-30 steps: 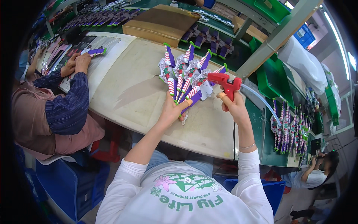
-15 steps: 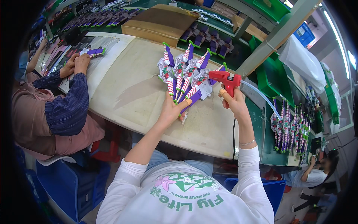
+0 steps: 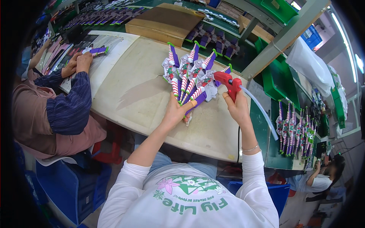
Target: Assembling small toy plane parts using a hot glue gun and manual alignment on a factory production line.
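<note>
Fanned out in my left hand (image 3: 178, 111) are several toy wing pieces (image 3: 192, 74), purple and white with red stripes and green tips. My fingers close round their lower ends, above the pale table mat. To the right, my right hand (image 3: 238, 108) grips a red hot glue gun (image 3: 230, 81) by its handle. Its nozzle points left, at the rightmost toy piece; whether it touches cannot be made out. A translucent glue stick (image 3: 260, 110) sticks out of the gun's back and slants down to the right.
Ahead lies a brown cardboard box (image 3: 165, 24). More toy pieces (image 3: 294, 129) stand in a row on the right, near a green tray (image 3: 279, 81) and a slanting post (image 3: 283, 40). On the left, a co-worker's hands (image 3: 78, 64) hold a similar piece. A black cord (image 3: 238, 142) hangs over the table edge.
The glue gun has tilted, its nozzle end rising and the glue stick swinging lower. My right hand has turned with it. My left hand and the toy pieces have hardly moved.
</note>
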`<state>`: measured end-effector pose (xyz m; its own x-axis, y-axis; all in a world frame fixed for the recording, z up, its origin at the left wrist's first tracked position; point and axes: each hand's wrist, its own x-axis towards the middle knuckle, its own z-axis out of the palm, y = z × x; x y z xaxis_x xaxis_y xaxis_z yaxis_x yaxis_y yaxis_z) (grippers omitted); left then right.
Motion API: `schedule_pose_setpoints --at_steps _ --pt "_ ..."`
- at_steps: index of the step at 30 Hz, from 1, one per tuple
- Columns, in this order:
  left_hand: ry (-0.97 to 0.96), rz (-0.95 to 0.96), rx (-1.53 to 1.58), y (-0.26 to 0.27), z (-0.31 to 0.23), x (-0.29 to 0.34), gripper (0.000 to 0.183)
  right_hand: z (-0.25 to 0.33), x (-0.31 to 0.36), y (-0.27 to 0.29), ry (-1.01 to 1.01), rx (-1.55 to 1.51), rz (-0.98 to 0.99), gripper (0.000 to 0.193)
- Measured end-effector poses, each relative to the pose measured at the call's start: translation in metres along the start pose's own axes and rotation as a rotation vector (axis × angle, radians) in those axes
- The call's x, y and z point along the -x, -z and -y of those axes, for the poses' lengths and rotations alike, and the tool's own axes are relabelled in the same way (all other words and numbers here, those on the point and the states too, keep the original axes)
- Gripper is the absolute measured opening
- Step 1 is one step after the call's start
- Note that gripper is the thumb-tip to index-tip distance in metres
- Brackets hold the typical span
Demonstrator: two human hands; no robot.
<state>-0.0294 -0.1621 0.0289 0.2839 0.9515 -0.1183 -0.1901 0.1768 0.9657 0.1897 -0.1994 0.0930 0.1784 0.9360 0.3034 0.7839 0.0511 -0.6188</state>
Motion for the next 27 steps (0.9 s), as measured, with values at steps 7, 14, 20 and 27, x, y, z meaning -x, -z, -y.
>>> schedule_pose_setpoints --at_steps 7,14,20,27 --pt "-0.002 -0.005 0.0 0.0 0.001 -0.001 0.06 0.008 0.0 -0.003 0.031 0.046 -0.006 0.025" --pt "0.006 -0.006 -0.003 0.0 0.001 0.0 0.06 0.002 0.002 -0.004 0.108 0.041 -0.035 0.031" --pt "-0.006 -0.014 0.002 0.002 0.003 0.0 0.059 0.036 -0.014 0.004 -0.153 -0.405 0.234 0.033" --pt "0.006 -0.003 0.003 0.001 0.0 0.0 0.059 0.039 -0.024 -0.003 -0.187 -0.39 0.391 0.035"
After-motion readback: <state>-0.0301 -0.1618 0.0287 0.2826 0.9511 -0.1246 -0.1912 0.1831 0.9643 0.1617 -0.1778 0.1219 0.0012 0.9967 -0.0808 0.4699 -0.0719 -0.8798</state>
